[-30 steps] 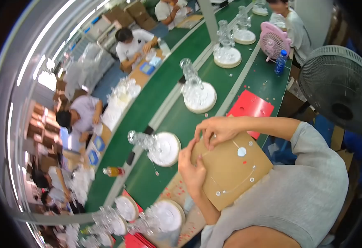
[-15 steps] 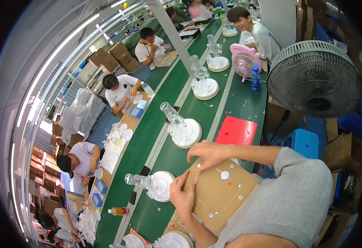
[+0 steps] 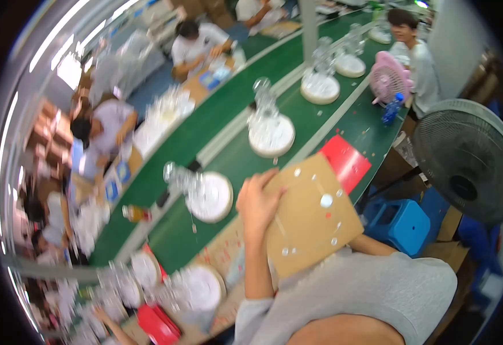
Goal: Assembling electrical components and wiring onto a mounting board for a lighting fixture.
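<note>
A square brown board is tilted in front of my body. Small white round pieces, thin white wires, a larger white disc and a red spot show on its face. My left hand grips the board's left edge, thumb laid over the face. My right forearm runs behind the board's lower right edge, so the right hand and its fingers are hidden. Just left of my left hand, a white round base with a clear stacked piece stands on the green belt.
More bases with clear pieces line the belt. A red sheet lies beyond the board. At right are a blue stool, a large fan, a pink fan and a blue bottle. Co-workers sit across the belt.
My right hand has left the board's top face and gone behind it. My left hand now holds the left edge. The view has swung, showing more of the near left; the picture is blurred.
</note>
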